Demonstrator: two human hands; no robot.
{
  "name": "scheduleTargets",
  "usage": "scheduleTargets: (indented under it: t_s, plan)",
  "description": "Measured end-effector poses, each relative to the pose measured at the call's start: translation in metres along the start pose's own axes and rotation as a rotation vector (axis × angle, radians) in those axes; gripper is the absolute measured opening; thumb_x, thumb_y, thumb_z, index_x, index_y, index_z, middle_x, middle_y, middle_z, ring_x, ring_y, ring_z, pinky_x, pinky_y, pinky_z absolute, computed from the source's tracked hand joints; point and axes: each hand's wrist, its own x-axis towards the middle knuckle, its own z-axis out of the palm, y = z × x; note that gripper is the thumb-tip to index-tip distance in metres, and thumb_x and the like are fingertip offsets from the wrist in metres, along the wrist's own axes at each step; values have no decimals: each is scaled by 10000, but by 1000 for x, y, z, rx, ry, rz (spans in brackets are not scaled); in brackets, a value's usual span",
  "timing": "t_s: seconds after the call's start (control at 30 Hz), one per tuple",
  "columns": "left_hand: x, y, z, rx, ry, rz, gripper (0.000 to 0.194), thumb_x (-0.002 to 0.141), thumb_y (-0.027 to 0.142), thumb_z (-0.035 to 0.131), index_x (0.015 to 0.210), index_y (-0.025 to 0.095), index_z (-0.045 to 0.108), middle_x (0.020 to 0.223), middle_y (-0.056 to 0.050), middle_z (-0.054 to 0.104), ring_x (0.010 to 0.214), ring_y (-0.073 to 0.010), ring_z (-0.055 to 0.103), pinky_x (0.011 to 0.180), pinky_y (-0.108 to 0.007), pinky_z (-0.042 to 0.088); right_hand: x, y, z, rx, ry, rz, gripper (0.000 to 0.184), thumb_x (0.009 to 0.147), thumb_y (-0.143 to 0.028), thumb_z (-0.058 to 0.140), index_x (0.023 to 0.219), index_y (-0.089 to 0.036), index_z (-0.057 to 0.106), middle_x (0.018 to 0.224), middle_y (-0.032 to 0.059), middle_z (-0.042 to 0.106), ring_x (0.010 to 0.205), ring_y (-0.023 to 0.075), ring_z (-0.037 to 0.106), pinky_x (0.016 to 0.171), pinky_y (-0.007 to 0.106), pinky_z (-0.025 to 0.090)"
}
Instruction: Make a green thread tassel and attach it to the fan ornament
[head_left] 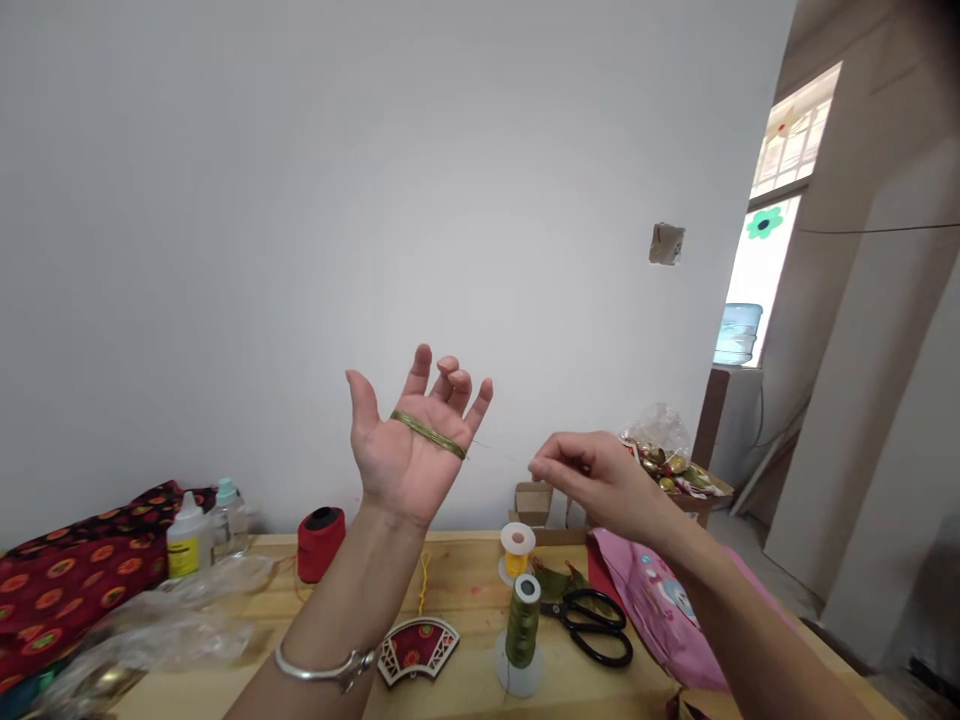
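Note:
My left hand is raised palm toward me, fingers apart and slightly curled, with olive-green thread wound several times across the palm at the base of the fingers. My right hand is held to its right at about the same height, thumb and fingers pinched on the thin thread end running from the left hand. Below, an upright spool of olive-green thread stands on the wooden table. A silver bracelet circles my left wrist.
On the table: a yellow thread spool, black scissors, a red fan-shaped ornament, a red spool, two bottles, clear plastic, patterned red cloth, pink fabric. A white wall behind, a doorway right.

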Motion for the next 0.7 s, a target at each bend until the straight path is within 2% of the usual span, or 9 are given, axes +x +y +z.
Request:
scheduleTargets:
  t_s: [0.07,0.17,0.3,0.43,0.5,0.6,0.7]
  plan:
    - [-5,3,5,-11,-4,12,464,744,559,391,960,167,512,850,-36,517,794,-143,528,917,-404,366,-10,-4,6,-97,-8,-42,252,805,-320,475,640,-158,575,518,-36,482,482,77,388,472,188,288]
    - [-19,6,2,-37,42,0,445,756,538,393,988,173,499,863,-34,514,803,-140,527,930,-418,349,-28,-2,26,-154,0,-95,230,815,-284,476,647,-163,577,552,-23,532,513,83,449,500,187,303]
    - [-43,8,-16,-24,159,-27,430,768,513,397,993,161,502,871,-46,514,819,-149,525,938,-455,320,-54,0,55,-158,29,-142,182,818,-241,471,676,-172,563,590,-14,574,534,88,507,499,178,316]
    - [-67,-1,-37,97,296,-68,468,779,532,342,944,145,546,836,-66,547,824,-187,527,907,-486,327,-70,-7,70,-268,46,-339,187,823,-253,440,693,-194,561,557,-29,577,465,83,512,447,191,290]
    - [-83,-11,-47,179,351,-154,507,792,536,294,904,129,574,820,-82,571,828,-206,529,869,-455,360,-72,-10,72,-361,66,-393,200,824,-254,425,688,-205,563,540,-32,574,436,87,502,426,213,260]
    - [-110,-26,-61,253,358,-433,594,800,545,245,815,81,615,778,-109,611,800,-207,555,768,-324,407,-68,-12,74,-394,23,-370,158,802,-230,457,689,-209,567,611,-29,606,507,97,539,448,224,261]
    - [-133,-35,-72,254,349,-688,594,778,583,252,756,121,625,711,-86,635,735,-211,577,721,-334,399,-64,-7,78,-368,-37,-308,74,761,-223,535,702,-218,579,637,-45,611,545,93,543,463,222,262]
